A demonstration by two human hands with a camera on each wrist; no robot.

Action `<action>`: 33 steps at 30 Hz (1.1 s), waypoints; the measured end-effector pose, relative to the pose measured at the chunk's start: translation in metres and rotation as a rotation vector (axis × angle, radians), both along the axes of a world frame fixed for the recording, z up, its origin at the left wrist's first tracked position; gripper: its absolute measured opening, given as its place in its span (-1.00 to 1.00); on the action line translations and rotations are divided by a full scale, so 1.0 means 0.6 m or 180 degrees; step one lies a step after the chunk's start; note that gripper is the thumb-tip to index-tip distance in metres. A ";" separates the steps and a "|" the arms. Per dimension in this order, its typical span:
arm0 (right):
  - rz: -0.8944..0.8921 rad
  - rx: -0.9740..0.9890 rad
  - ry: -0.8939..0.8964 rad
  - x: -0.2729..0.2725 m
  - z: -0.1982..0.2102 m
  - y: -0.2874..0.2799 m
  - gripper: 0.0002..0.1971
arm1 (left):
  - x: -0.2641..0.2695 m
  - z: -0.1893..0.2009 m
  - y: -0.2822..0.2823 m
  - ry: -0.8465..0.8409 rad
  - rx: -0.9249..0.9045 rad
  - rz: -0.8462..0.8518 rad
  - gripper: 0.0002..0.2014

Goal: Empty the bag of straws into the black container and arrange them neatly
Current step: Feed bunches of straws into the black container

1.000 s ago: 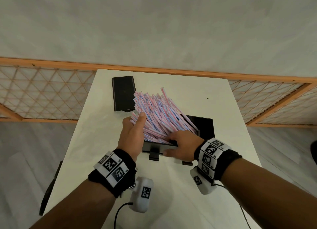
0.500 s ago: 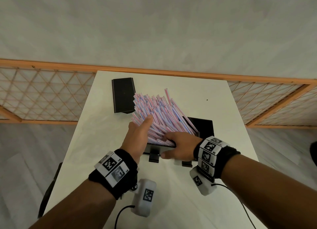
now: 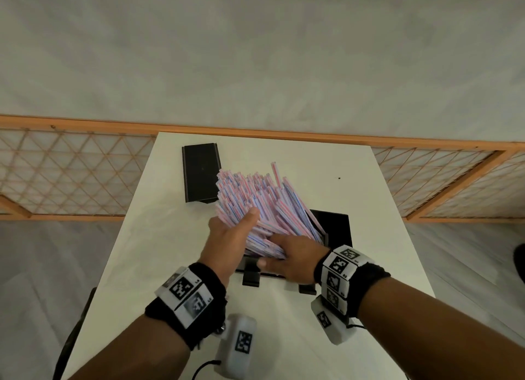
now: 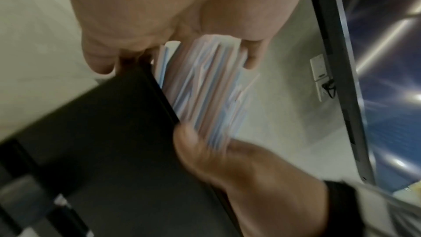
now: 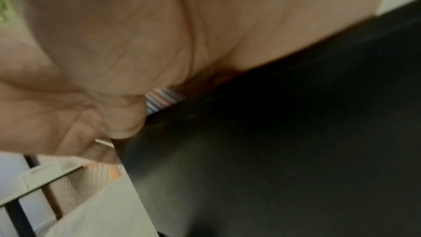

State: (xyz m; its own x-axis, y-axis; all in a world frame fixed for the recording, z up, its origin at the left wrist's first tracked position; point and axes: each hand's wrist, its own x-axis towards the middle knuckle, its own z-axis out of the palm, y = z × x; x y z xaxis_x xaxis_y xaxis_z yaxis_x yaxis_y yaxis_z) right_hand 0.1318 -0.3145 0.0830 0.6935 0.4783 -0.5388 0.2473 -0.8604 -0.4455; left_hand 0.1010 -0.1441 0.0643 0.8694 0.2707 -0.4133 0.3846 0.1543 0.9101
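A thick bundle of pink, blue and white straws leans out of the black container towards the far left, fanned at its top. My left hand grips the bundle's left side, thumb on top and fingers hidden underneath. In the left wrist view the straws run between thumb and fingers, above the container's wall. My right hand holds the container's near rim, fingers over the straw ends and thumb on the front wall. No bag is in view.
A flat black lid lies on the white table at the far left, just behind the straw tips. An orange lattice railing runs behind the table. Bare tabletop lies to the right and near side.
My left hand has slid a little right along the bundle, pushing the straws closer together and towards the container. The right hand stays on the container's near rim.
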 end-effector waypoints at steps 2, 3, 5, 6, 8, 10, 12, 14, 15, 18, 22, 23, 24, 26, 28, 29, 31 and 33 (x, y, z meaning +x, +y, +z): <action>-0.0092 0.0119 -0.0145 0.002 0.002 0.004 -0.51 | -0.005 0.009 -0.017 0.0013 0.0012 0.0000 -0.32; -0.0094 0.0119 -0.0230 0.004 -0.001 0.004 -0.49 | -0.009 0.015 -0.021 -0.0013 0.0126 0.0006 -0.37; -0.0091 0.0028 -0.0363 0.003 -0.006 -0.001 -0.48 | -0.017 0.020 -0.015 -0.0053 0.0644 -0.0070 -0.36; -0.0126 0.0041 -0.0483 0.000 -0.005 -0.005 -0.51 | -0.021 0.018 -0.009 -0.0069 0.0920 -0.0100 -0.34; -0.0294 0.0306 -0.0892 -0.009 -0.001 -0.021 -0.57 | -0.025 0.011 0.007 -0.0070 0.1132 -0.0160 -0.25; -0.0444 0.0570 -0.1274 -0.017 0.003 -0.040 -0.63 | -0.022 0.002 0.017 -0.0291 0.0962 -0.0215 -0.11; -0.0392 0.0528 -0.1139 -0.024 -0.001 -0.050 -0.69 | -0.019 -0.003 0.015 -0.0444 0.0511 -0.0279 -0.22; -0.0173 0.0165 -0.0757 -0.032 -0.010 -0.046 -0.69 | -0.015 -0.004 0.010 -0.0361 0.0054 -0.0269 -0.30; -0.0079 0.0014 -0.0662 -0.035 -0.012 -0.042 -0.68 | -0.014 -0.006 0.008 -0.0332 -0.0028 -0.0244 -0.26; -0.0001 -0.0065 -0.0598 -0.026 -0.008 -0.032 -0.67 | -0.014 -0.007 0.004 -0.0199 -0.0018 -0.0271 -0.18; 0.0024 -0.0521 -0.0423 -0.018 -0.005 -0.021 -0.56 | -0.018 0.001 0.011 0.0065 -0.0012 -0.0061 -0.73; 0.0088 -0.0755 -0.0422 -0.018 -0.004 -0.015 -0.52 | -0.019 0.002 0.015 0.0045 0.0209 -0.0005 -0.75; 0.0129 -0.0890 -0.0394 -0.018 -0.004 -0.010 -0.48 | -0.020 0.006 0.019 0.0035 0.0453 0.0027 -0.75; 0.0118 -0.0729 -0.0279 -0.014 -0.003 -0.004 -0.50 | -0.024 0.016 0.026 0.0048 0.0890 -0.0013 -0.77; 0.0057 -0.0416 -0.0187 -0.009 0.002 -0.004 -0.56 | -0.029 0.025 0.028 0.0084 0.1013 -0.0162 -0.72; 0.0061 -0.0386 -0.0148 -0.006 0.003 -0.005 -0.56 | -0.032 0.030 0.027 0.0075 0.1062 -0.0214 -0.69; 0.0081 -0.0484 -0.0021 -0.003 -0.001 -0.006 -0.54 | -0.036 0.035 0.025 0.0068 0.1173 -0.0268 -0.66; 0.0066 -0.0478 0.0099 -0.005 -0.007 -0.004 -0.54 | -0.037 0.039 0.025 0.0098 0.1234 -0.0287 -0.67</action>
State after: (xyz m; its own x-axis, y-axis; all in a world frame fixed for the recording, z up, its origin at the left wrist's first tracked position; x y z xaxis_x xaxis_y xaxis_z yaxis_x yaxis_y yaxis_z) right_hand 0.1288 -0.3167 0.0789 0.6661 0.4047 -0.6265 0.2537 -0.9128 -0.3199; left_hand 0.0785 -0.1292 0.0875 0.8857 0.3348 -0.3217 0.4089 -0.2339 0.8821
